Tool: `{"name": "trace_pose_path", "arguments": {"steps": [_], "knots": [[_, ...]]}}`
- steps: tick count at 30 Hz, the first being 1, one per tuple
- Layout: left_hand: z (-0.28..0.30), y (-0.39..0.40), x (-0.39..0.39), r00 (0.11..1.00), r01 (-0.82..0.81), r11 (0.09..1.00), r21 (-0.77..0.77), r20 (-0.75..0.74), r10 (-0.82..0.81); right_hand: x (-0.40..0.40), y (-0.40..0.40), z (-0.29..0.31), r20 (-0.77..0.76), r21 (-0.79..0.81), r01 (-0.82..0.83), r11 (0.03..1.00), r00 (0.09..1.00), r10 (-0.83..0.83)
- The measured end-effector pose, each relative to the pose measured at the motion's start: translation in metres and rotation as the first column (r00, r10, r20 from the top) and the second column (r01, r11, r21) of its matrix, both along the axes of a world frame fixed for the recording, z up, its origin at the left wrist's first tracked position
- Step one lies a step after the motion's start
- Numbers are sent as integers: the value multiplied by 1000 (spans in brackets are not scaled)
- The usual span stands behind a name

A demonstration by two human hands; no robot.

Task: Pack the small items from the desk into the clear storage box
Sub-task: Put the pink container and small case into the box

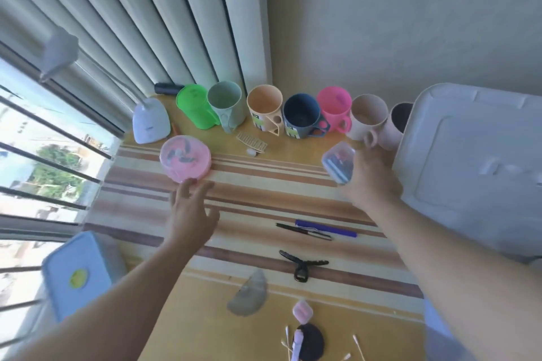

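Right hand (370, 176) grips a small clear case (338, 162) above the desk (264, 184); left hand (192, 211) reaches, fingers spread and empty, just touching the pink round box (185, 160).

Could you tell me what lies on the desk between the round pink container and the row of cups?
In the head view, a small slatted comb-like piece and a tiny white cap lie between the round pink container and the cups.

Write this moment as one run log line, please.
right hand: holds small clear case | left hand: open, reaching round pink container | storage box lid: on
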State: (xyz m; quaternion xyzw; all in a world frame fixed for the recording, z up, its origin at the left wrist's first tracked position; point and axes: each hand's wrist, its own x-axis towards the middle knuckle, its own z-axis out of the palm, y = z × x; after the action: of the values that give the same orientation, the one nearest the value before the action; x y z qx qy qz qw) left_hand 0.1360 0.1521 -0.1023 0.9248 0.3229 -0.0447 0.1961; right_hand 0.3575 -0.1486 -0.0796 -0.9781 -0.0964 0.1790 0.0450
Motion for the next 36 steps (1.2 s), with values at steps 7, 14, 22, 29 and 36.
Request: {"name": "trace_pose_path", "arguments": {"steps": [7, 14, 22, 29, 36], "knots": [[26, 100, 79, 992, -99, 991, 88, -64, 105, -57, -5, -19, -67, 136, -95, 986, 992, 105], [30, 117, 84, 884, -423, 614, -667, -154, 442, -60, -7, -30, -120, 118, -88, 989, 987, 102], [44, 2, 2, 914, -333, 426, -841, -177, 366, -82, -43, 5, -250, 112, 8, 994, 968, 20], [94, -89, -32, 914, -161, 260, -952, -44, 404, -72, -67, 109, -127, 459, -125, 879, 971, 205], [151, -235, -7, 986, 60, 255, -965, 97, 138, -75, -287, 208, 27, 366, -17, 930, 1000, 8]]}}
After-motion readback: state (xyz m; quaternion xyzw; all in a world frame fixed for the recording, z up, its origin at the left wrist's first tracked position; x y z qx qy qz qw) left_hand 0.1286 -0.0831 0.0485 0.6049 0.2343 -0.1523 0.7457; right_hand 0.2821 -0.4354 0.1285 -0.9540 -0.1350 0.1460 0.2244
